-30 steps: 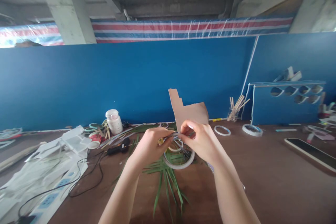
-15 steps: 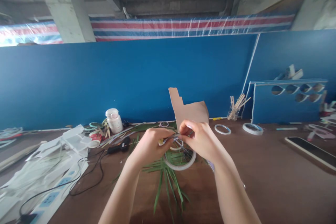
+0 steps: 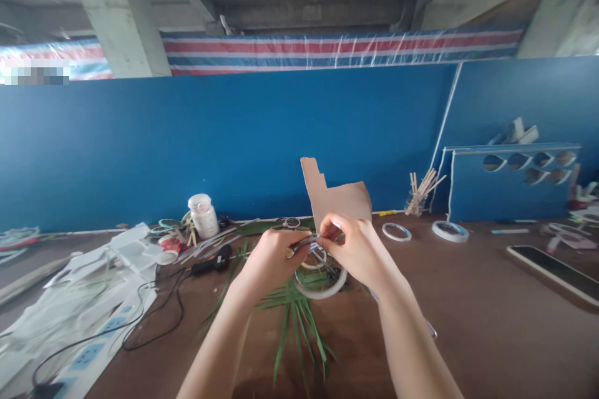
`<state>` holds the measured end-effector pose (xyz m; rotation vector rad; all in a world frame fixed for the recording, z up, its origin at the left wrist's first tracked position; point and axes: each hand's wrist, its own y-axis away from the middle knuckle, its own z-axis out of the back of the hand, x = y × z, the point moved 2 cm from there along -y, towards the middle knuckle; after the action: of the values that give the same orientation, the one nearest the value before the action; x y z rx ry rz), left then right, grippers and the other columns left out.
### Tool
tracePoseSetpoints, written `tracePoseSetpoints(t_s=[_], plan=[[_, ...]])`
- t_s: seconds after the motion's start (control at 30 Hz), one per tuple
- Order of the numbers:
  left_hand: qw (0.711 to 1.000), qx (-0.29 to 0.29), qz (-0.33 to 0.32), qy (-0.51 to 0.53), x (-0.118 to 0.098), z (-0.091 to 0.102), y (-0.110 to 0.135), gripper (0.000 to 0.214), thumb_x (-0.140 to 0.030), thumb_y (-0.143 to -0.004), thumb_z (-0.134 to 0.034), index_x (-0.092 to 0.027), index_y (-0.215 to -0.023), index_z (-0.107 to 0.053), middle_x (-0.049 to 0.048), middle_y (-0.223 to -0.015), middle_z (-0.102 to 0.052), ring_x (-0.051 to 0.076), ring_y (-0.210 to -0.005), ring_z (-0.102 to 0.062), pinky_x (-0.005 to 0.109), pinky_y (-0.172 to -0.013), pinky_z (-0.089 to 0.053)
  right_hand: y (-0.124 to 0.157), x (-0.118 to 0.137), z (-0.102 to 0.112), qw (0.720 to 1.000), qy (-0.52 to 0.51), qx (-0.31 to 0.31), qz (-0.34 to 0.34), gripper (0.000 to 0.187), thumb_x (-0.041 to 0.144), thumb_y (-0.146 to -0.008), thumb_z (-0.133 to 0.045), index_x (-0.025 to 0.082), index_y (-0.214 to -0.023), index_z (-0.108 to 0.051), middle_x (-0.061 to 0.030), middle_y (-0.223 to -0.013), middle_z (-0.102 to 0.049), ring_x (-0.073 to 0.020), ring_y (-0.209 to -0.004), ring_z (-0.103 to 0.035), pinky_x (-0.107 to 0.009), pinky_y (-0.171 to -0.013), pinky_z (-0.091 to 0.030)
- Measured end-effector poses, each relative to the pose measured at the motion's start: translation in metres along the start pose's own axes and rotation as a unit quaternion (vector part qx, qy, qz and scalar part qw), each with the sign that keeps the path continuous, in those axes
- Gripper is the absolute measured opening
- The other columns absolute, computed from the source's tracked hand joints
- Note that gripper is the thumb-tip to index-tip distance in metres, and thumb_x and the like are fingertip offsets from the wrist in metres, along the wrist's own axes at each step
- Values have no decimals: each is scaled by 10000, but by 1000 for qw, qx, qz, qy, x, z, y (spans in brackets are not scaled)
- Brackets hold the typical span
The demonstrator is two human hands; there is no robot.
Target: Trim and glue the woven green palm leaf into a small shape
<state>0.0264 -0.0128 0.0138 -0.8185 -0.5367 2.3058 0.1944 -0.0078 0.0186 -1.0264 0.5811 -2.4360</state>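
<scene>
- Left hand (image 3: 269, 265): fingers clenched around thin metal scissors (image 3: 318, 255)
- Right hand (image 3: 353, 249): fingers grasping stiff brown cardboard (image 3: 334, 202) with stepped edge
- Lower middle: smooth tape ring (image 3: 321, 283) on narrow green leaves (image 3: 294, 318)

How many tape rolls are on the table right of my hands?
2: a thin tape roll and, farther right, a wider tape roll, both lying flat near the blue wall. Far-right items are too blurred to tell.

Matt cardboard sheet (image 3: 337, 199), glossy tape roll (image 3: 322, 294), smooth wooden tabletop (image 3: 468, 324).
</scene>
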Motion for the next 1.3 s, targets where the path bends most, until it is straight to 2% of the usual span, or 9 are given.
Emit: tracePoseSetpoints(t_s=[0.23, 0.4, 0.47, 0.57, 0.63, 0.8, 0.97, 1.1, 1.3], plan=[[998, 8, 48, 28, 3, 0, -1, 204, -237, -815, -506, -139, -739, -667, -16, -585, -573, 86, -533, -440, 186, -501, -295, 0, 4, -1, 999, -28, -26, -6, 29, 229, -750, -560, 211, -732, -573, 18, -700, -640, -124, -636, -593, -230, -617, -436], [985, 15, 85, 150, 11, 1, 1, 243, -309, -810, -529, -121, -748, -670, -4, -598, -566, 87, -535, -456, 181, -476, -304, 1, -1, 16, 984, -62, -168, -25, 170, 368, -764, -570, 201, -735, -576, -16, -722, -645, -145, -654, -613, -255, -629, -469], [969, 30, 104, 220, 16, 2, 0, 281, -362, -802, -552, -115, -820, -685, 23, -652, -614, 106, -556, -505, 185, -472, -335, 0, -10, 20, 980, -46, -189, -38, 202, 398, -759, -571, 198, -735, -572, -21, -714, -642, -148, -648, -611, -254, -621, -460], [947, 34, 124, 295, 23, 5, -3, 348, -419, -765, -605, -104, -883, -697, 65, -733, -663, 148, -620, -566, 210, -501, -394, -2, -30, 9, 990, 17, -128, -62, 206, 405, -763, -562, 202, -731, -573, -8, -704, -641, -145, -649, -601, -241, -608, -420], [933, 12, 137, 333, 27, 7, -4, 360, -424, -737, -642, -98, -879, -700, 77, -755, -672, 160, -649, -577, 226, -532, -415, -1, -50, -10, 991, 88, -43, -91, 165, 365, -744, -585, 206, -702, -571, 8, -661, -631, -142, -629, -585, -233, -580, -376], [891, -9, 155, 428, 34, 8, -5, 324, -406, -699, -694, -89, -765, -680, 45, -660, -633, 139, -609, -548, 233, -543, -400, 20, -107, -67, 959, 209, 98, -166, 86, 257, -703, -609, 188, -669, -570, -7, -642, -614, -144, -621, -566, -227, -549, -303], [870, -1, 160, 466, 44, 5, -4, 322, -409, -709, -689, -91, -747, -656, 50, -649, -592, 126, -581, -528, 226, -504, -384, 34, -136, -97, 936, 258, 145, -191, 71, 210, -683, -616, 181, -745, -596, -43, -752, -647, -178, -709, -605, -243, -563, -308], [866, 25, 137, 480, 47, 6, -4, 309, -402, -745, -656, -97, -710, -627, 35, -618, -544, 113, -570, -505, 224, -510, -383, 33, -136, -104, 920, 286, 179, -197, 172, 167, -650, -638, 180, -817, -601, -70, -816, -659, -211, -769, -627, -254, -578, -327], [852, 40, 130, 506, 42, 11, -3, 297, -383, -762, -641, -96, -697, -599, 25, -633, -533, 109, -591, -506, 220, -533, -372, 32, -131, -107, 911, 322, 153, -208, 232, 133, -653, -627, 196, -871, -579, -69, -837, -661, -224, -789, -637, -260, -574, -320]])
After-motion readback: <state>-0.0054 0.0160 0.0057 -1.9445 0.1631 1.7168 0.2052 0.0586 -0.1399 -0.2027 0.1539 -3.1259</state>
